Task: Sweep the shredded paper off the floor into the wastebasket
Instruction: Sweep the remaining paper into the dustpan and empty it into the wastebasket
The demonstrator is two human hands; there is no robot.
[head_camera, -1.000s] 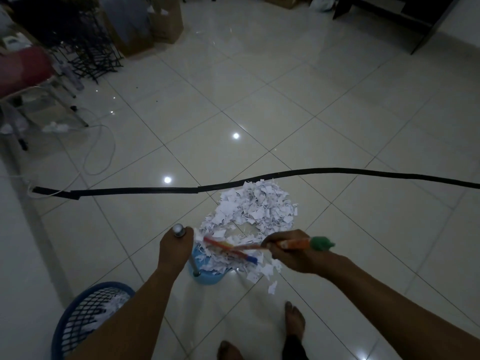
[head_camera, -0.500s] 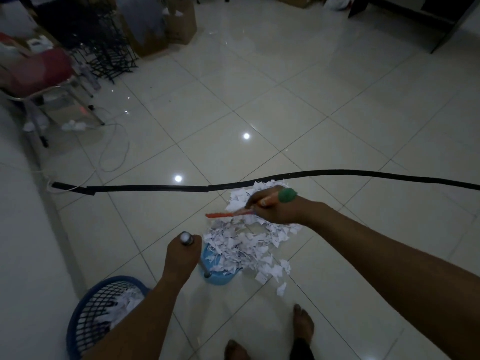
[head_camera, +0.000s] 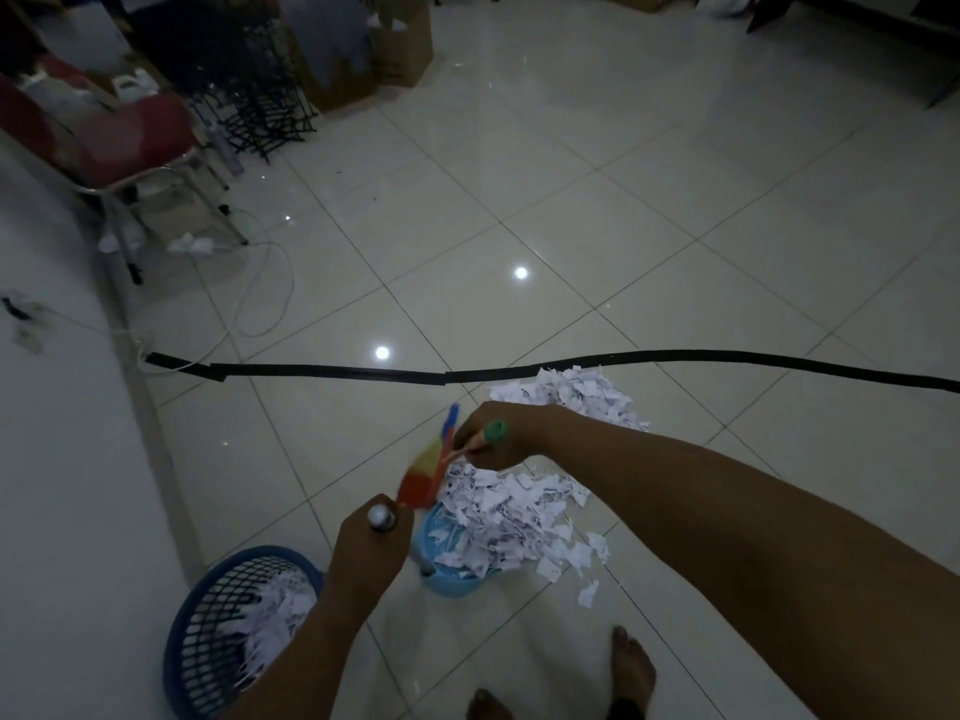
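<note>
Much shredded paper (head_camera: 519, 511) below right grip (head_camera: 485, 441)

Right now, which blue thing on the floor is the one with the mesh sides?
The wastebasket, the darker blue lattice one by the left forearm; the pale blue dustpan beside it is solid plastic.

No readable text, label, brand, number or sign found anywhere in the view.
</note>
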